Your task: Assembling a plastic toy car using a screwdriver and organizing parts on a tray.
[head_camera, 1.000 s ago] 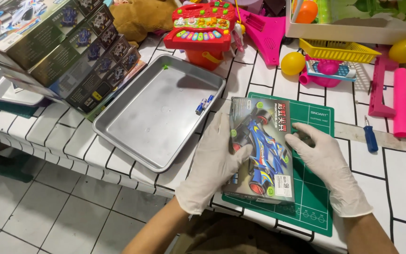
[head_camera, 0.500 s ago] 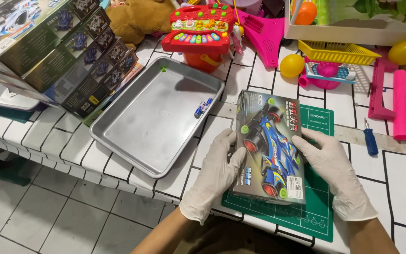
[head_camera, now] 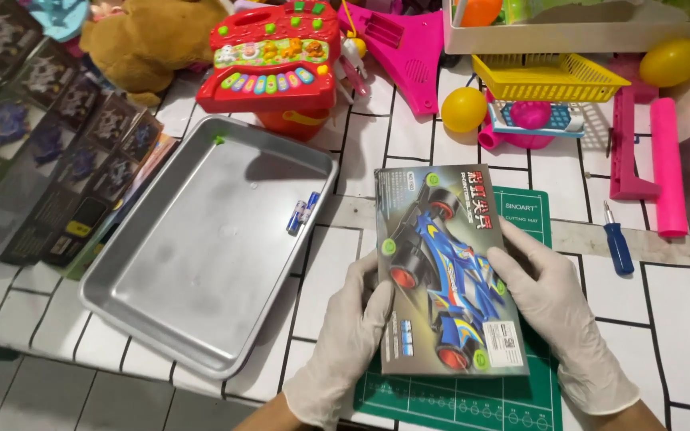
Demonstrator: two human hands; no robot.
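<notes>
Both my hands wear white gloves and hold a flat box [head_camera: 445, 271] with a blue toy race car pictured on it. My left hand [head_camera: 353, 335] grips its left long edge. On the right edge rests my right hand [head_camera: 557, 311]. The box hovers over a green cutting mat [head_camera: 533, 215] on the white tiled table. To the left lies a metal tray [head_camera: 201, 247] with two small batteries [head_camera: 300, 212] at its right rim.
A stack of dark toy boxes [head_camera: 49, 152] sits far left. At the back stand a red toy keyboard [head_camera: 269, 56], a pink toy guitar [head_camera: 405, 52], yellow balls [head_camera: 463, 109], a yellow basket [head_camera: 549, 77] and pink parts [head_camera: 664, 160]. A blue screwdriver [head_camera: 618, 242] lies right of the mat.
The view has shifted closer and slightly right. Both hands have turned the box a little and slid along its edges, still holding it over the mat.
</notes>
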